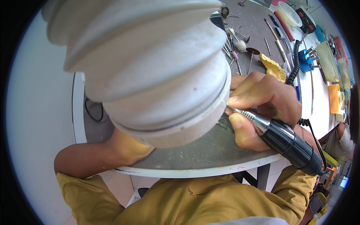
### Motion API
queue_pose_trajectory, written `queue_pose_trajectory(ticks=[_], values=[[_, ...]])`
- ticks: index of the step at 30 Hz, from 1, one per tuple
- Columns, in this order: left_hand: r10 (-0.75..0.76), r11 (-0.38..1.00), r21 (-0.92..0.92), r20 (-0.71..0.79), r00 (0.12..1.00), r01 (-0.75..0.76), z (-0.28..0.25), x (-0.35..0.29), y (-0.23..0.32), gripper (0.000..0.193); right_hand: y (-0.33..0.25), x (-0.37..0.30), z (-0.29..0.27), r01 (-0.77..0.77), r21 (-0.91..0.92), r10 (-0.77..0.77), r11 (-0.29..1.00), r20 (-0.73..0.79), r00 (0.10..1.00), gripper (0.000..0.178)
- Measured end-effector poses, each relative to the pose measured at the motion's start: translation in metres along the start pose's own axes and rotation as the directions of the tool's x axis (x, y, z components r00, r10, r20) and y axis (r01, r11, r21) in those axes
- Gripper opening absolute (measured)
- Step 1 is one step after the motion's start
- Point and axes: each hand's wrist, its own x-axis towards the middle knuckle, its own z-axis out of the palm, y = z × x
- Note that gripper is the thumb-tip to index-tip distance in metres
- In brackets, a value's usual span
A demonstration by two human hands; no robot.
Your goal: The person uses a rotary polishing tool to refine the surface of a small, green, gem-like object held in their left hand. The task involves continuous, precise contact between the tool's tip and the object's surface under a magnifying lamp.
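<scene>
A rotary handpiece with a black grip and a ridged silver nose lies in my right hand. Thumb and fingers close around its metal front end, and its tip points left, reaching the rim of a wide, ribbed white hose. That hose fills the upper middle and covers the working spot, so whatever the tip touches is hidden. My left hand comes in from the lower left, with only its wrist side showing beneath the hose; its fingers are out of sight. Beyond my right hand sits a yellowish dental cast.
Several burs and polishing bits, among them a dark disc, lie on the grey round table. A coiled black cord, a blue bit holder, an orange basket and a control box stand at the right.
</scene>
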Motion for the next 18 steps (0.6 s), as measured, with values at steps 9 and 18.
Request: queue_pose_trajectory(ticks=[9, 18], values=[[0.021, 1.0, 0.013, 0.002, 1.0, -0.021, -0.001, 0.0, 0.001, 0.03, -0.019, 0.008, -0.007, -0.387, 0.275, 0.383, 0.88, 0.069, 0.921, 0.02], [0.041, 0.999, 0.023, 0.014, 0.999, -0.041, -0.002, 0.004, 0.002, 0.03, -0.012, 0.006, -0.006, -0.332, 0.312, 0.325, 0.89, 0.078, 0.943, 0.018]])
